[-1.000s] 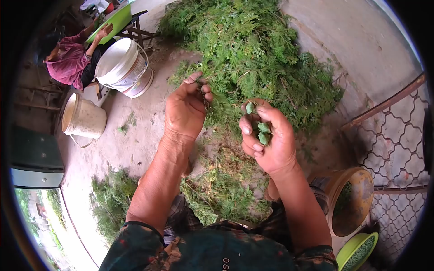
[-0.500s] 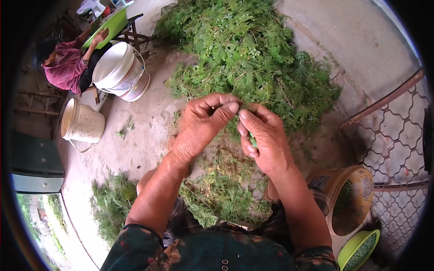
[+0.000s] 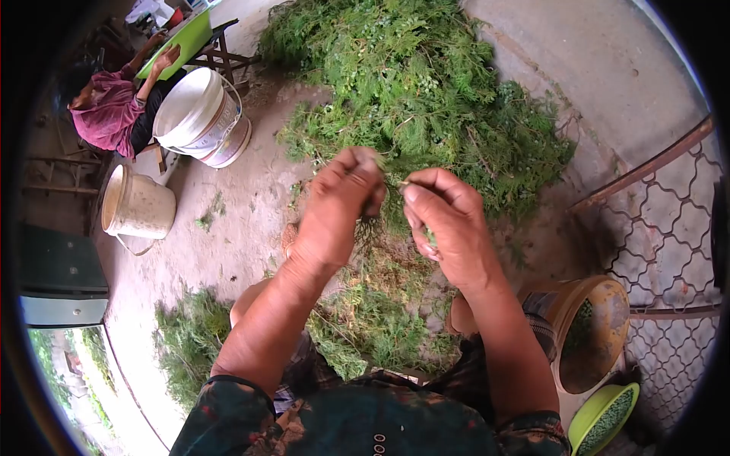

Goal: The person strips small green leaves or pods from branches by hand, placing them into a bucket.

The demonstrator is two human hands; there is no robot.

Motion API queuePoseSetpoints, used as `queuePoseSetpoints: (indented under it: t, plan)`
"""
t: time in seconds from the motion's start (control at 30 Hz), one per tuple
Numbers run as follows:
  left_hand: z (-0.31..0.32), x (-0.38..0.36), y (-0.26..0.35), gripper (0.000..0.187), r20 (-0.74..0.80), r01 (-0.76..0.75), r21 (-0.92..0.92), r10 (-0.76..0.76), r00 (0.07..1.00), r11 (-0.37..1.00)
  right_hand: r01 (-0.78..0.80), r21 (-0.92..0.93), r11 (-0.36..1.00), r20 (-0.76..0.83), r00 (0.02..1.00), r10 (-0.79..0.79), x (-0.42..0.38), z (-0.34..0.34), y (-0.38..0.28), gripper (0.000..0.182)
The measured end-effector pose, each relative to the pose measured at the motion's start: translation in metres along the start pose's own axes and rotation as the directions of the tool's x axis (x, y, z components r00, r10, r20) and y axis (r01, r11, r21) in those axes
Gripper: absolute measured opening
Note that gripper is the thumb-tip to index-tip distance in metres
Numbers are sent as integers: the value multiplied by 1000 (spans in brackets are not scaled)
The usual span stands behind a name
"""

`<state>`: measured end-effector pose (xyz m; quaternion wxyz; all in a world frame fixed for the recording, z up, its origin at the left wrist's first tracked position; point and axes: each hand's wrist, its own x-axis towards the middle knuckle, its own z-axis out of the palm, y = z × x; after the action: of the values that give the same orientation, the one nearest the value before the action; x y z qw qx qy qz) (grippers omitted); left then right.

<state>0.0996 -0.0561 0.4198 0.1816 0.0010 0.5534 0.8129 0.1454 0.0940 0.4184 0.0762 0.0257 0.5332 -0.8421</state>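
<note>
Both hands pinched on one green sprig
Left hand [image 3: 338, 205] and right hand [image 3: 449, 224] nearly touch, fingers curled shut around the sprig [image 3: 401, 184]; green pile [image 3: 411, 91] just beyond them.

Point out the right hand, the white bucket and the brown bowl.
right hand [image 3: 450, 228]: head view, back of the hand.
white bucket [image 3: 199, 118]: head view, outer wall below the rim.
brown bowl [image 3: 608, 308]: head view, rim on the right side.

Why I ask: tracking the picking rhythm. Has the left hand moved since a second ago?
Yes. The left hand moved rightward, away from the white bucket, to meet the right hand.
</note>
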Motion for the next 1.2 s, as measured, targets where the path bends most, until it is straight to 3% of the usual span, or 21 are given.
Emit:
queuePoseSetpoints:
  t: [0.03, 0.1, 0.17, 0.27, 0.37, 0.4, 0.47, 0.5, 0.57, 0.7, 0.77, 0.83, 0.93, 1.0, 1.03, 1.1, 1.2]
  plan:
    - [-4, 4, 1, 5, 0, 1, 0, -1, 1000, 1000, -1, 1, 1000, -1, 1000, 1, -1, -1, -2, 12]
    - [-17, 11, 0, 4, -27, 12, -368, -24, 999, 930, -97, 247, 964, -8, 995, 102, -2, -2, -4, 12]
    - [-22, 13, 0, 4, 12, 23, -413, -20, 1000, 910, -105, 391, 914, 29, 994, 102, -1, -4, -6, 15]
    - [-28, 14, -2, 9, 70, 59, -491, -29, 997, 869, -123, 450, 885, 45, 992, 115, 0, -5, -9, 17]
    - [-33, 17, -4, 8, 28, 62, -562, -56, 998, 825, -118, 298, 947, 25, 993, 115, -1, -2, -4, 20]
    - [-34, 18, -3, 9, 24, 73, -592, -73, 997, 803, -57, 59, 997, -24, 998, 59, 0, 3, 0, 21]
    - [-35, 20, 0, 9, 21, 77, -618, -81, 996, 783, 73, -384, 920, -51, 994, -101, 3, 7, 13, 20]
    - [-35, 19, -1, 9, 13, 75, -612, -85, 996, 788, 196, -418, 887, -25, 973, -228, 5, 11, 22, 15]
    - [-33, 18, -2, 9, 8, 75, -607, -88, 996, 791, 258, -478, 839, -31, 950, -310, 5, 16, 28, 12]
    - [-28, 14, -1, 9, 9, 44, -587, -48, 999, 809, 197, -530, 825, -39, 966, -256, 4, 20, 28, 15]
    - [-23, 13, -2, 9, 17, 29, -573, -23, 1000, 819, 47, -409, 911, -55, 996, -76, 5, 25, 27, 17]
    - [-17, 12, -4, 8, 4, -35, -456, 42, 999, 889, 126, -395, 910, -38, 987, -153, 10, 24, 36, 17]
    - [-21, 13, 0, 7, 64, 16, -517, 20, 998, 856, 161, -518, 840, -46, 976, -215, 12, 22, 37, 15]
    - [-30, 14, 8, 6, 122, 86, -531, -24, 992, 843, 258, -394, 882, 77, 966, -248, 13, 23, 39, 15]
    - [-32, 14, 11, 5, 183, 158, -541, -67, 981, 826, 259, -393, 883, 78, 965, -248, 12, 24, 36, 15]
    - [-28, 13, 14, 5, 144, 169, -532, -108, 984, 829, 118, -348, 930, 64, 993, -102, 8, 26, 27, 15]
    - [-28, 15, 15, 6, 150, 204, -572, -143, 978, 794, 142, -237, 961, 45, 990, -135, 7, 27, 33, 15]
